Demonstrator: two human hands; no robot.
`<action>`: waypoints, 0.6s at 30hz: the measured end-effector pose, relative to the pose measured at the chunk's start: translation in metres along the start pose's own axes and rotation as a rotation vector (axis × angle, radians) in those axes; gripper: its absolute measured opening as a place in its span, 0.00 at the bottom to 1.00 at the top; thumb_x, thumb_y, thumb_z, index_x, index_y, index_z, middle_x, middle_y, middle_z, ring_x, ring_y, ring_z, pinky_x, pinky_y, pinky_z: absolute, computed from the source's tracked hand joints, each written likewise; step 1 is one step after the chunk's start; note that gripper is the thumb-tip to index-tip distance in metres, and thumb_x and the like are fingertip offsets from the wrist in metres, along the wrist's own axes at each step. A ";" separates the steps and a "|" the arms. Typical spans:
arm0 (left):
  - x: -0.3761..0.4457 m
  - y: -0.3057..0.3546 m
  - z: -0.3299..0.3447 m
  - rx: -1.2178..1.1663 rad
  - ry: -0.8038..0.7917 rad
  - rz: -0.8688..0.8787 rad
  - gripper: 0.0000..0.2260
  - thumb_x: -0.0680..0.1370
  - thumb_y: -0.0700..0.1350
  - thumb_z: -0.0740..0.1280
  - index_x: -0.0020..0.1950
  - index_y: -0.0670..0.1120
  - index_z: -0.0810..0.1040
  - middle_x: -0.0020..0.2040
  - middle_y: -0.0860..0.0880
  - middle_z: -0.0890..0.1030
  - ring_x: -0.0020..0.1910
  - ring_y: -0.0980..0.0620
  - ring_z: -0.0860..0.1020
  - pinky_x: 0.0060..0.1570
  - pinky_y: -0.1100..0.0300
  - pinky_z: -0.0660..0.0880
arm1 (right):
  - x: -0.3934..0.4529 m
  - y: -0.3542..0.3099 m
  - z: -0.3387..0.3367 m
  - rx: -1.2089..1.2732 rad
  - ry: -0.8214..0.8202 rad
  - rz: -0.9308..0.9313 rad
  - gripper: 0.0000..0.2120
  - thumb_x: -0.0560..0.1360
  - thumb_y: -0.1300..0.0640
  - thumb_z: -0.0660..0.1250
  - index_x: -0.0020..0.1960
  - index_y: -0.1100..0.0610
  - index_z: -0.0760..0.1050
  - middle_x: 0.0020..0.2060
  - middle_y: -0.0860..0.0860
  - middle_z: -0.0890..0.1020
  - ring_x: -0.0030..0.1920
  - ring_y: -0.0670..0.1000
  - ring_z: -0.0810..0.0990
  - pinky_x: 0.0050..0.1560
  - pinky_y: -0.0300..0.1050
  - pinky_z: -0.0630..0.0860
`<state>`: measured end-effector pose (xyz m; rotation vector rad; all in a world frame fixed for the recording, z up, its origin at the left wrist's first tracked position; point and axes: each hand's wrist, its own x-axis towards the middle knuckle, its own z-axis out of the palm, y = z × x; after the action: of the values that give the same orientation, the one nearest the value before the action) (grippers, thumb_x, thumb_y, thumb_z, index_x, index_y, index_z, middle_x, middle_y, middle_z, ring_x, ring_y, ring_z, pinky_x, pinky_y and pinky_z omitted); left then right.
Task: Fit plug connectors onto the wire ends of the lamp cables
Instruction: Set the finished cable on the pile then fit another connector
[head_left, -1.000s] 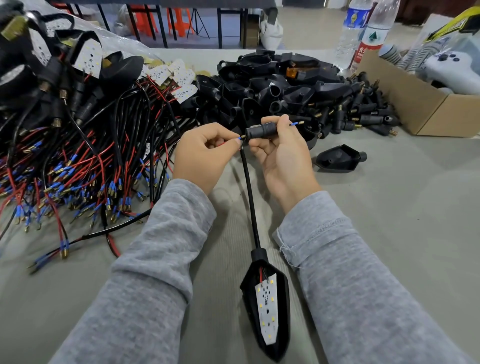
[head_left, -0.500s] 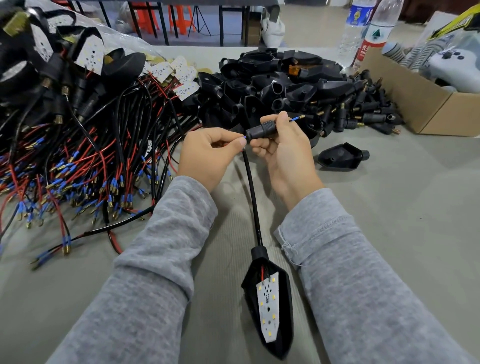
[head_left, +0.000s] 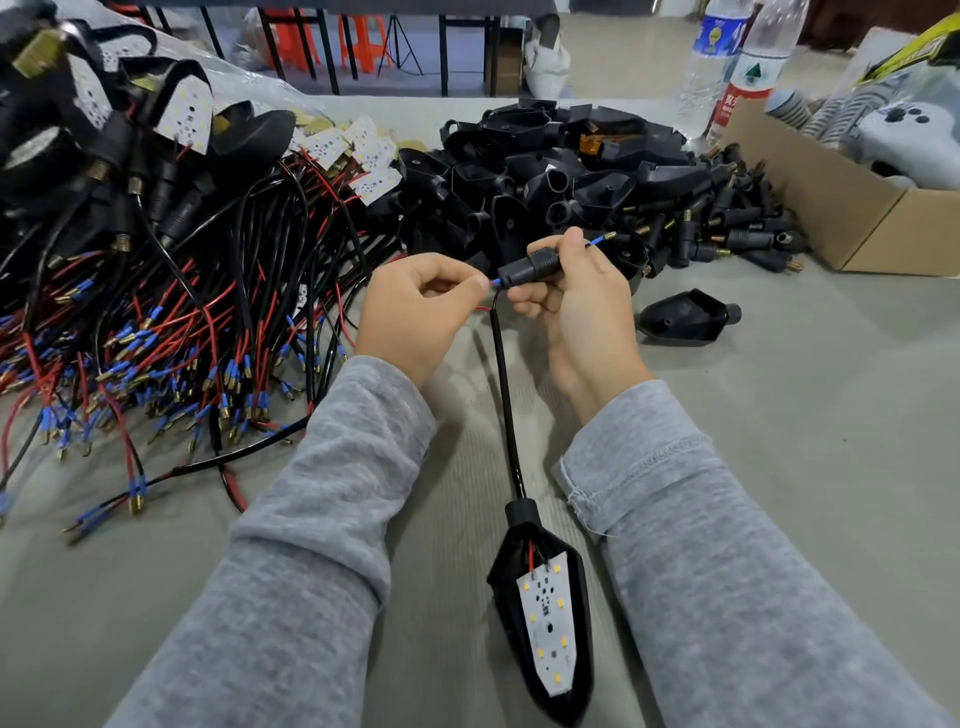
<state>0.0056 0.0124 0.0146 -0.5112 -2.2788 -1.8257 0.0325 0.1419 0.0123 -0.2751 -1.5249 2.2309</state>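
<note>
- The counter (head_left: 779, 467) is covered in grey-green ribbed cloth;
- beyond its far edge, a pale grey floor (head_left: 623, 62);
- black metal furniture legs (head_left: 444, 57) stand there;
- orange-red stools (head_left: 363, 41) behind them;
- light even, soft.

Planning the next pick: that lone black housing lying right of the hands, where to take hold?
Take the lone black housing across its wide flat body, coming from above. It lies flat on the table apart from the pile, its narrow round neck pointing right; the broad flanks give a steadier grip.
</note>
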 end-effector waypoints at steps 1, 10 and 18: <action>0.000 0.000 0.000 0.011 0.004 0.001 0.10 0.75 0.38 0.71 0.37 0.51 0.80 0.30 0.58 0.78 0.30 0.64 0.75 0.35 0.72 0.71 | 0.000 0.000 0.000 0.000 0.000 0.005 0.17 0.85 0.52 0.53 0.46 0.59 0.74 0.32 0.53 0.81 0.27 0.47 0.78 0.31 0.38 0.76; -0.001 -0.002 0.001 0.020 -0.022 0.006 0.09 0.76 0.40 0.71 0.38 0.53 0.81 0.33 0.57 0.81 0.34 0.63 0.78 0.39 0.72 0.73 | -0.002 0.004 0.003 0.004 -0.016 0.044 0.17 0.85 0.52 0.53 0.46 0.59 0.75 0.30 0.52 0.80 0.27 0.47 0.78 0.32 0.40 0.76; 0.000 -0.001 0.002 -0.039 0.026 -0.033 0.05 0.77 0.41 0.69 0.42 0.48 0.82 0.37 0.55 0.81 0.36 0.64 0.77 0.41 0.70 0.74 | 0.000 -0.001 0.000 0.108 0.019 0.092 0.17 0.85 0.52 0.53 0.48 0.60 0.75 0.28 0.51 0.81 0.27 0.47 0.79 0.31 0.38 0.77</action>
<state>0.0058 0.0145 0.0131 -0.4551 -2.2521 -1.8846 0.0322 0.1419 0.0133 -0.3391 -1.4019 2.3654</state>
